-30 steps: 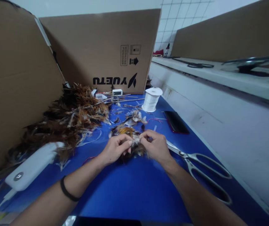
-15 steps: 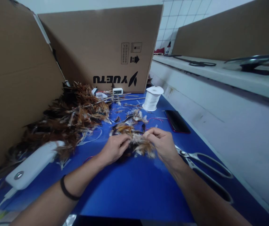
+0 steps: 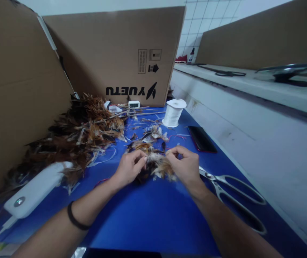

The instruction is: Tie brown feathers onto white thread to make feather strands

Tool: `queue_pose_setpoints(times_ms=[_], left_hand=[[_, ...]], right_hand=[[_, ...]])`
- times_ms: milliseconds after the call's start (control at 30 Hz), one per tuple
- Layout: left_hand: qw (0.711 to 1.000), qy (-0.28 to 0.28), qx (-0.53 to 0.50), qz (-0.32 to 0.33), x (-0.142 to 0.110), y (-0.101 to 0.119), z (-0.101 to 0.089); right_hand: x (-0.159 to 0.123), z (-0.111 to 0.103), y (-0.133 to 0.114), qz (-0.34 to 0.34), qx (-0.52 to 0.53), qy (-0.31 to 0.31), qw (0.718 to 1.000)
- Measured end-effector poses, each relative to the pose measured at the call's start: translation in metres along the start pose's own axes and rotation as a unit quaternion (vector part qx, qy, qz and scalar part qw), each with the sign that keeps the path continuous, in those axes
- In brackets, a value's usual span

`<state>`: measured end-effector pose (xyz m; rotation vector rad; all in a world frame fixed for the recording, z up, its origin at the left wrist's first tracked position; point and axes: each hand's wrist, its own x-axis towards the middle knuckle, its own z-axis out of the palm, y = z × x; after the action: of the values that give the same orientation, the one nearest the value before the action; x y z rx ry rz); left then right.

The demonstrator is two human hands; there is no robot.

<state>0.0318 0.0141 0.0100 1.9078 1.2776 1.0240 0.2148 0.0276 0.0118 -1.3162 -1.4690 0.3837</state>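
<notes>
A small bunch of brown, tan and whitish feathers (image 3: 157, 165) lies on the blue tabletop between my two hands. My left hand (image 3: 132, 165) is closed in a pinch at the bunch's left edge, thumb against forefinger. On the other side, my right hand (image 3: 185, 164) pinches at the upper right of the bunch with its fingers curled. What either pinch holds is too small to make out. Close to my right wrist lie metal scissors (image 3: 216, 179), handles toward me. Just beyond the bunch sit more loose feathers (image 3: 156, 132) and some red thread (image 3: 178, 136).
A big feather pile (image 3: 89, 129) spreads along the left, beside a white power bank (image 3: 39, 190) with a cable. A white spool (image 3: 174, 113) and a dark phone (image 3: 202, 139) stand at the right. A cardboard box (image 3: 110, 53) walls the back.
My hands have drawn slightly apart: the left a little to the left, the right a little to the right. Both remain pinched, and the feather bunch stays in place.
</notes>
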Motion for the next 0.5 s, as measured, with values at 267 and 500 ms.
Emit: queue_pose_setpoints(times_ms=[267,500], left_hand=[[0.992,0.064,-0.07,-0.085,0.001,-0.006,0.001],[0.997,0.026,-0.025,-0.069,0.001,-0.001,0.002]], right_hand=[[-0.01,0.002,-0.011,-0.15,0.04,-0.066,0.986],[-0.012,0.002,-0.013,-0.011,0.166,-0.118,0.979]])
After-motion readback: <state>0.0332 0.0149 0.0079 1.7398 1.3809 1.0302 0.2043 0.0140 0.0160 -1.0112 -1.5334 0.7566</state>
